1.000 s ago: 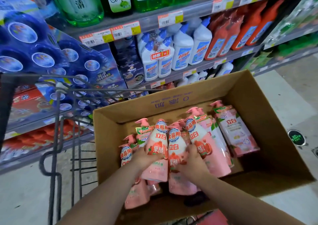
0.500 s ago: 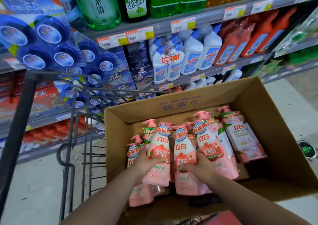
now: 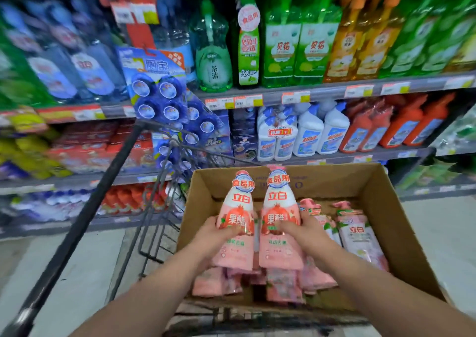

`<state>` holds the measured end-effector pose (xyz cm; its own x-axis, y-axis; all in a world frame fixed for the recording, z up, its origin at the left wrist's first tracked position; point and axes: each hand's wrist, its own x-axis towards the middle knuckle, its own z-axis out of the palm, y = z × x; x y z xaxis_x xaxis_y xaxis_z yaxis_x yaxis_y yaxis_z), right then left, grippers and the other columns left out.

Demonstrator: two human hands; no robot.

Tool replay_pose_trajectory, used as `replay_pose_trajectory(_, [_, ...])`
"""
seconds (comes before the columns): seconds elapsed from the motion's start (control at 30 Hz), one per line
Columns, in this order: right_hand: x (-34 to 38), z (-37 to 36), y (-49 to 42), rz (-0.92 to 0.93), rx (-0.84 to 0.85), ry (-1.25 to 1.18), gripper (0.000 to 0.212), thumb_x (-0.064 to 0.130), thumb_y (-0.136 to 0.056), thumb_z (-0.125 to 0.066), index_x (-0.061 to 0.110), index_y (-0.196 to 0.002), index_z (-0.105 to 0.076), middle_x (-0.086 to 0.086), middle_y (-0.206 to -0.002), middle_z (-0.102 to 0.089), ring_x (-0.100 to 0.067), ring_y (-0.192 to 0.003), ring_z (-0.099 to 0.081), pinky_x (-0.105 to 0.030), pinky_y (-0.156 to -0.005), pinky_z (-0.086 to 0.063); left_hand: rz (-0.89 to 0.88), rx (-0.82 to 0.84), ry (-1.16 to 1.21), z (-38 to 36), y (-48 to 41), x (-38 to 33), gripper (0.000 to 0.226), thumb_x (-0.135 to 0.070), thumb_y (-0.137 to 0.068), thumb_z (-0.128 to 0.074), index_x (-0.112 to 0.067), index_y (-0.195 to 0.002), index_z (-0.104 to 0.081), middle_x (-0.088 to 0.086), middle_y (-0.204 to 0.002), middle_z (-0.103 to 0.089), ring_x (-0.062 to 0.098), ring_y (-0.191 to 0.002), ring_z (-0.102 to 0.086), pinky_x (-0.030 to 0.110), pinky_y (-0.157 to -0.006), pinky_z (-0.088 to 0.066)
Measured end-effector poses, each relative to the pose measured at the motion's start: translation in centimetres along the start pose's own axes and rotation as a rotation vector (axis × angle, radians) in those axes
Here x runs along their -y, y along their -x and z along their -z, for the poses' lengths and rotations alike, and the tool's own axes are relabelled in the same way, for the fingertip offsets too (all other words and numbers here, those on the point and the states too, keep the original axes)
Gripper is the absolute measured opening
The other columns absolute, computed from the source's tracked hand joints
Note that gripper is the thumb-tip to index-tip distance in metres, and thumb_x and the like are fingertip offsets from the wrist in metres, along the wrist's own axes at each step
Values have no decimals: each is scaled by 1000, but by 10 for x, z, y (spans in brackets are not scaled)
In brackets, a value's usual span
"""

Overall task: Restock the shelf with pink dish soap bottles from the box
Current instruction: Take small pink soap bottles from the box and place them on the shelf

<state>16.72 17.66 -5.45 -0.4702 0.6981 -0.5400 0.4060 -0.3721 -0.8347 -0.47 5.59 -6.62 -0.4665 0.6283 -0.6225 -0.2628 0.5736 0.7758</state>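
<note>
Gripping one pink bottle apiece, the person's hands hold the pair upright and side by side, lifted above the box (image 3: 386,220). This is probably so that both can go to the shelf in one trip with their labels facing out. The left hand (image 3: 216,236) is clamped round the middle of the left bottle (image 3: 235,205), its fingers curled across the label. The right hand (image 3: 301,229) grips the right bottle (image 3: 279,200) the same way. The two bottles stand just beside each other, almost touching. Beneath them, spare bottles (image 3: 358,236) lie flat in the box, which seems to rest on the cart (image 3: 77,223). Beyond, the shelf (image 3: 322,92) carries green, white and orange bottles. No pink gap shows, so the target spot cannot be told.
</note>
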Motion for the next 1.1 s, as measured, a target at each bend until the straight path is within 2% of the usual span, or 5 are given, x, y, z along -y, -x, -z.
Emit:
replay_pose_trajectory(0.1, [19, -2, 21, 105, 32, -1, 30, 14, -79, -73, 10, -107, -61, -5, -91, -72, -16, -75, -70, -23, -55, -53, -83, -98, 29, 5, 34, -6, 45, -15, -80, -74, -3, -117, -51, 19, -107, -68, 34, -92, -68, 45, -77, -57])
replay_pose_trajectory(0.27, [49, -10, 58, 242, 126, 30, 37, 16, -79, -73, 8, -113, -60, -12, -102, -72, -27, -90, -70, -43, -84, -56, -254, -186, 116, 19, 94, -15, 28, -7, -83, -68, -4, -109, -56, 15, -95, -71, 21, -71, -67, 28, -62, -56])
replay_pose_trajectory(0.47, [84, -49, 97, 365, 288, 49, 31, 16, -81, -70, 10, -109, -60, -13, -102, -71, -30, -89, -70, -49, -87, -55, -335, -311, 264, 52, 165, -14, 15, -12, -84, -68, -10, -96, -60, 12, -85, -75, 23, -68, -72, 31, -56, -58])
replay_pose_trajectory(0.67, [109, -108, 135, 445, 482, 9, 15, 8, -84, -67, 10, -98, -62, -5, -75, -74, -16, -58, -71, -24, -47, -53, -390, -463, 337, 107, 219, 0, 35, -18, -83, -70, -9, -111, -52, 12, -93, -73, 23, -72, -72, 36, -61, -59])
replay_pose_trajectory(1.1, [145, -339, 219, 625, 723, 68, 17, 11, -82, -68, 11, -98, -65, -6, -80, -76, -20, -65, -73, -30, -58, -56, -516, -667, 438, 310, 337, 48, 33, -17, -84, -68, -8, -113, -54, 14, -96, -74, 27, -77, -72, 38, -65, -58])
